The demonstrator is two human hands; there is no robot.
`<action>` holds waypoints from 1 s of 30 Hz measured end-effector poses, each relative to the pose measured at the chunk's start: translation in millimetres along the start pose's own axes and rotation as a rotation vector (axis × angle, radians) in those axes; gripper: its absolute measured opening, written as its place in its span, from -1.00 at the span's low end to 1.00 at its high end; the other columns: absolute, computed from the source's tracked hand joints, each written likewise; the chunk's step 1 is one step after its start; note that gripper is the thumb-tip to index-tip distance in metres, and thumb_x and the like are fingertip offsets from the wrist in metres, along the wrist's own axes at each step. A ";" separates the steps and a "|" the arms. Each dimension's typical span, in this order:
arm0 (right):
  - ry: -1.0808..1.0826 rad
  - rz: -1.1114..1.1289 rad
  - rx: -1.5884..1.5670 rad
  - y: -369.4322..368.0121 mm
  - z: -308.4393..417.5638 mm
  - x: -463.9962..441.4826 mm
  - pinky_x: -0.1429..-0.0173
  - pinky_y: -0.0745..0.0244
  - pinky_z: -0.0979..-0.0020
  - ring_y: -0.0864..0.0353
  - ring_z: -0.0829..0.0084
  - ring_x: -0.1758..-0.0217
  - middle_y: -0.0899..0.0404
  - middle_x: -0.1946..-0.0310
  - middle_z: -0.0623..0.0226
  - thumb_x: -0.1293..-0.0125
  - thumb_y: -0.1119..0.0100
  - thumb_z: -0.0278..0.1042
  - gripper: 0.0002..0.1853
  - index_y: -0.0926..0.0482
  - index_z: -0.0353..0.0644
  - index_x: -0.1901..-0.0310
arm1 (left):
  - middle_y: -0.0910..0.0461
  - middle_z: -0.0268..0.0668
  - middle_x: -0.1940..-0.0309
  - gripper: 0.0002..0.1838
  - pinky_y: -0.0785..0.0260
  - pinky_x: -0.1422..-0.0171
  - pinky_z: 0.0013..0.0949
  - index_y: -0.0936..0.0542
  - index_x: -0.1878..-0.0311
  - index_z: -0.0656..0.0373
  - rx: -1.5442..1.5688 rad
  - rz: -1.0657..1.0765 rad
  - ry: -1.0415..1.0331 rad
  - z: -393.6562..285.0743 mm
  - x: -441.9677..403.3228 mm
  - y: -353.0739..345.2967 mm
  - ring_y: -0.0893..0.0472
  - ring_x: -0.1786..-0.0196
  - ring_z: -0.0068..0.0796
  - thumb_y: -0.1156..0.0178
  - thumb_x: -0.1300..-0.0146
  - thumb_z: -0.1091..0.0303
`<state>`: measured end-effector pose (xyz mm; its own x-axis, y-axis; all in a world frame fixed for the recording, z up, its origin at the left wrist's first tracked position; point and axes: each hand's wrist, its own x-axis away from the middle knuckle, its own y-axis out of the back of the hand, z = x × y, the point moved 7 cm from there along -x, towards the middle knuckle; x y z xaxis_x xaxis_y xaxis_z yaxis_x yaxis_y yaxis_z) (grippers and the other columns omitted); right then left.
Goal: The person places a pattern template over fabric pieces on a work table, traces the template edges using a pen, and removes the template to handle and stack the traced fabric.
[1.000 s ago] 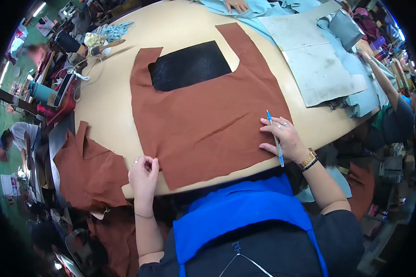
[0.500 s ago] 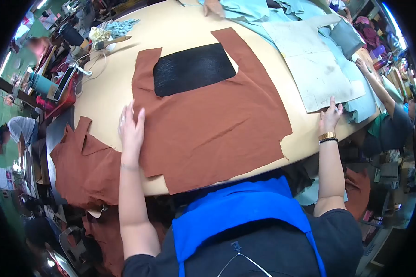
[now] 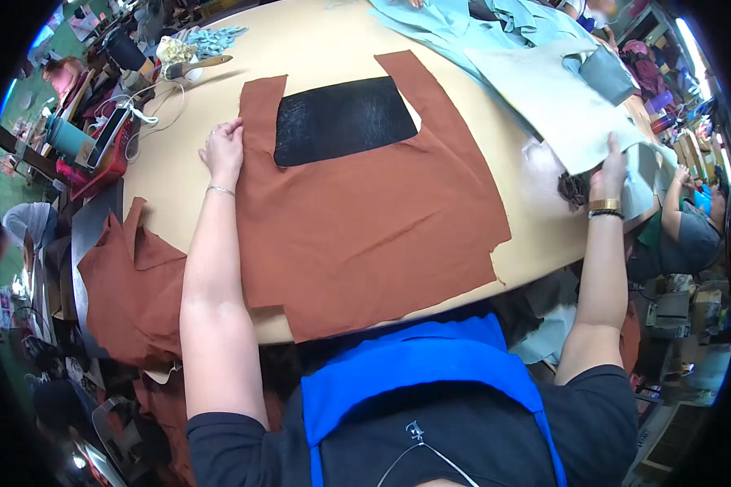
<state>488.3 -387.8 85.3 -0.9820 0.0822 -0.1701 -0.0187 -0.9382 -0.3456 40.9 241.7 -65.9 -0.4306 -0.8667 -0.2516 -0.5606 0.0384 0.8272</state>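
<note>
A rust-brown fabric piece with two strap-like ends lies flat in front of me. A black rectangular panel sits in the gap between the straps. At the fabric's upper left edge, my left hand has its fingers curled, the tips pinching the border. On the right, my right hand grips the near edge of a large pale sheet, which is tilted up off the table. Under its raised edge shows a small dark crumpled scrap.
Light blue-green material spreads along the far right. A brush and a white cable lie at the far left, beside a red basket. More brown fabric hangs over the left edge. A co-worker is at the right.
My left hand has moved up along the fabric's left edge and its fingers have closed. My right hand has taken hold of the pale sheet and lifted its near edge.
</note>
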 end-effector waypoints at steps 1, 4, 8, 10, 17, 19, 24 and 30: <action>0.074 0.046 0.019 -14.5 23.5 -1.9 -0.22 -0.57 0.21 -0.60 0.27 -0.17 -0.55 -0.18 0.19 -0.43 -0.18 -0.35 -0.54 -0.40 -0.29 -0.29 | -0.51 -0.38 -0.29 -0.63 0.03 -0.42 0.46 -0.64 -0.17 -0.32 -0.067 -0.011 -0.007 -4.9 1.6 2.7 -0.44 -0.36 -0.25 -0.19 -0.34 -0.06; 0.088 0.105 -0.068 -55.8 86.0 13.1 -0.16 -0.60 0.21 -0.66 0.29 -0.06 -0.62 -0.06 0.24 -0.41 -0.20 -0.26 -0.60 -0.47 -0.21 -0.20 | -0.29 -0.30 -0.47 -0.50 0.09 -0.42 0.53 -0.52 -0.31 -0.42 -0.332 -0.017 0.034 -35.8 16.2 19.8 -0.26 -0.50 -0.15 -0.09 -0.35 -0.24; 0.012 0.232 -0.031 -104.2 148.0 59.1 -0.14 -0.57 0.27 -0.65 0.33 -0.06 -0.62 -0.06 0.26 -0.41 -0.21 -0.23 -0.60 -0.50 -0.20 -0.20 | -0.15 -0.24 -0.55 -0.41 0.16 -0.42 0.59 -0.45 -0.37 -0.47 -0.413 0.043 0.076 -36.0 5.7 15.3 -0.07 -0.59 -0.06 0.01 -0.33 -0.37; -0.036 0.318 -0.068 -127.7 164.6 81.4 -0.13 -0.55 0.31 -0.66 0.36 -0.02 -0.64 -0.04 0.29 -0.40 -0.22 -0.22 -0.61 -0.53 -0.19 -0.17 | -0.14 -0.20 -0.55 -0.38 0.18 -0.43 0.59 -0.44 -0.39 -0.40 -0.431 0.041 0.084 -43.3 5.5 17.9 -0.04 -0.59 -0.03 0.03 -0.34 -0.38; 0.074 0.578 -0.010 -179.5 186.0 121.9 -0.08 -0.56 0.38 -0.67 0.42 0.03 -0.65 0.00 0.31 -0.41 -0.21 -0.19 -0.62 -0.54 -0.19 -0.16 | -0.20 -0.01 -0.49 -0.13 0.13 -0.54 0.37 -0.40 -0.41 -0.04 -0.180 0.405 -0.543 -177.2 112.5 56.6 -0.10 -0.57 -0.01 -0.24 -0.13 -0.37; 0.067 0.642 -0.023 -189.7 185.2 134.2 -0.07 -0.56 0.40 -0.67 0.43 0.04 -0.65 0.01 0.31 -0.41 -0.21 -0.19 -0.62 -0.54 -0.19 -0.16 | -0.20 -0.04 -0.50 -0.07 0.13 -0.53 0.40 -0.40 -0.41 -0.06 -0.261 0.565 -0.620 -152.5 167.9 48.2 -0.09 -0.58 0.00 -0.34 -0.01 -0.35; 0.002 0.794 -0.091 -210.4 170.5 162.2 -0.05 -0.56 0.43 -0.67 0.46 0.07 -0.66 0.02 0.31 -0.42 -0.21 -0.17 -0.62 -0.55 -0.19 -0.15 | -0.28 -0.11 -0.46 -0.24 0.11 -0.52 0.40 -0.49 -0.34 -0.10 -0.214 0.666 -0.559 -109.7 212.7 86.4 -0.15 -0.56 -0.05 -0.36 -0.08 -0.18; -0.139 0.989 -0.213 -234.1 147.4 203.2 -0.02 -0.57 0.47 -0.67 0.49 0.10 -0.66 0.04 0.32 -0.42 -0.20 -0.16 -0.62 -0.55 -0.19 -0.15 | -0.48 -0.19 -0.29 -0.51 -0.07 -0.54 0.09 -0.57 -0.15 0.03 -0.035 0.860 -0.384 -80.4 231.1 95.3 -0.38 -0.41 -0.10 -0.23 -0.24 -0.01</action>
<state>265.4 -201.0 267.6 -0.5530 -0.7491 -0.3647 0.8329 -0.4845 -0.2675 -55.1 5.0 -4.8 -0.8941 -0.3242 0.3088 0.0769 0.5682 0.8193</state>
